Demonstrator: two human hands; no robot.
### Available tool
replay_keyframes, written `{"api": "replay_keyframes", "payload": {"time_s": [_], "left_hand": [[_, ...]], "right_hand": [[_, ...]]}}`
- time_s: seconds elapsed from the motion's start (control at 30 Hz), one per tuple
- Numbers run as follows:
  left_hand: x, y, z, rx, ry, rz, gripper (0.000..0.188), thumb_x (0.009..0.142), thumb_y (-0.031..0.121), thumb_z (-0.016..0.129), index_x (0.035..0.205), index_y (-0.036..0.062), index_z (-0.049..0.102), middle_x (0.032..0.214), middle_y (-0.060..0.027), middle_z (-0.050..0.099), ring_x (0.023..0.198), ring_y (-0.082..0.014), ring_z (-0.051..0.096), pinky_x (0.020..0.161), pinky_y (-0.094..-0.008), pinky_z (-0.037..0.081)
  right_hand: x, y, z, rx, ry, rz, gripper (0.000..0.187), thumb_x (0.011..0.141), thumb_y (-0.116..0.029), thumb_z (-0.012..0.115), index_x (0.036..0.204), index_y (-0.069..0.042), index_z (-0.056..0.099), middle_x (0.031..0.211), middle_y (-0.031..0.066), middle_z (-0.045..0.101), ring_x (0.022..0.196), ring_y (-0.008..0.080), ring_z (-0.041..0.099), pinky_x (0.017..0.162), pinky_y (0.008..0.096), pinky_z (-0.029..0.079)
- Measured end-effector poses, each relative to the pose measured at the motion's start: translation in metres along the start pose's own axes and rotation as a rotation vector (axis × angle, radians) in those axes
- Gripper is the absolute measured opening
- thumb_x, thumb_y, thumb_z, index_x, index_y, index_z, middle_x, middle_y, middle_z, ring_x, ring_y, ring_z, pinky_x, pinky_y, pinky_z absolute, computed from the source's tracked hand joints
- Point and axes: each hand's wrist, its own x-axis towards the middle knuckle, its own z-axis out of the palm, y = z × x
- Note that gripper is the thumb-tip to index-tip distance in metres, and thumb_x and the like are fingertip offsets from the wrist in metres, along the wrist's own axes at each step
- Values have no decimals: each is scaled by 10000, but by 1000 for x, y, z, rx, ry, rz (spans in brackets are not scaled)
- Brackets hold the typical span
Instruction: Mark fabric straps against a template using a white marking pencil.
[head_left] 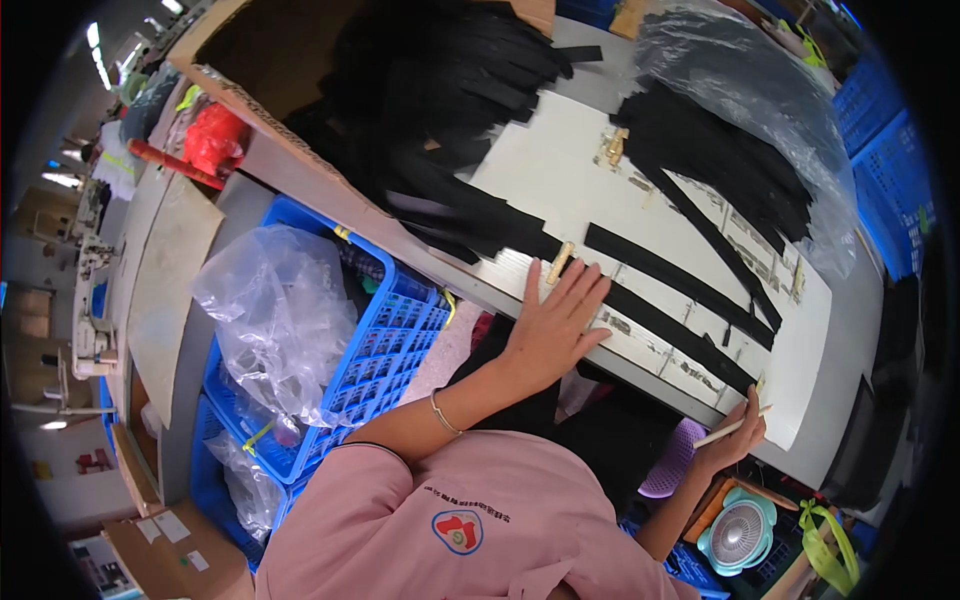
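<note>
My left hand (pixel 560 320) lies flat with fingers spread across a black fabric strip (pixel 675 335) near the front edge of a white board (pixel 520 150). That strip runs rightward to my right hand (pixel 735 440), whose fingertips are at its end while they grip a slim white pencil (pixel 715 432). Just beyond my left fingertips is a small tan block (pixel 560 262) on the board. Behind the strip lies a second black strip (pixel 670 275), and a third slants down from a pile of black strips (pixel 725 150).
A cardboard box (pixel 270 120) spills many black strips (pixel 430 110) onto the table's left. Clear plastic sheeting (pixel 740 60) covers the far right. Left of me stand blue crates (pixel 370 340) with plastic bags; a small turquoise fan (pixel 740 530) sits at lower right.
</note>
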Motion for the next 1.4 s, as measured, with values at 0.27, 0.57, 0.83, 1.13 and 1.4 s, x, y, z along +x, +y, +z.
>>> {"api": "replay_keyframes", "payload": {"time_s": [0.27,0.57,0.83,1.13,1.4], "left_hand": [[1,-13,-7,54,-21,-5,600,971,345,680,1518,164,515,1617,-125,415,1531,-301,334,1217,-659,64],[3,-12,-7,114,14,40,611,950,364,698,1482,110,537,1563,-170,463,1473,-335,412,1201,-674,149],[3,-9,-4,44,-12,-19,692,951,352,707,1550,111,459,1615,-131,420,1522,-302,351,1230,-633,87],[2,-12,-5,41,0,-10,704,951,346,706,1549,81,447,1607,-141,427,1519,-306,355,1228,-637,88],[3,-11,-5,60,4,-13,702,945,346,710,1545,82,458,1598,-145,440,1515,-306,362,1225,-637,97]], "right_hand": [[20,-33,-13,-126,-59,-61,292,985,-30,640,1256,-111,711,1002,117,657,978,294,606,927,414,448],[47,-170,11,851,-406,207,270,1046,-155,587,1231,-6,715,961,85,724,839,124,637,770,275,507],[47,-213,76,975,-568,239,209,1049,-158,612,1020,15,726,755,0,639,680,48,551,610,199,419],[47,-218,80,894,-606,172,215,1048,-166,615,1012,24,709,743,40,656,679,77,597,617,232,460],[47,-216,77,890,-586,193,214,1037,-156,619,986,31,710,714,46,660,638,92,603,586,251,462]]}}
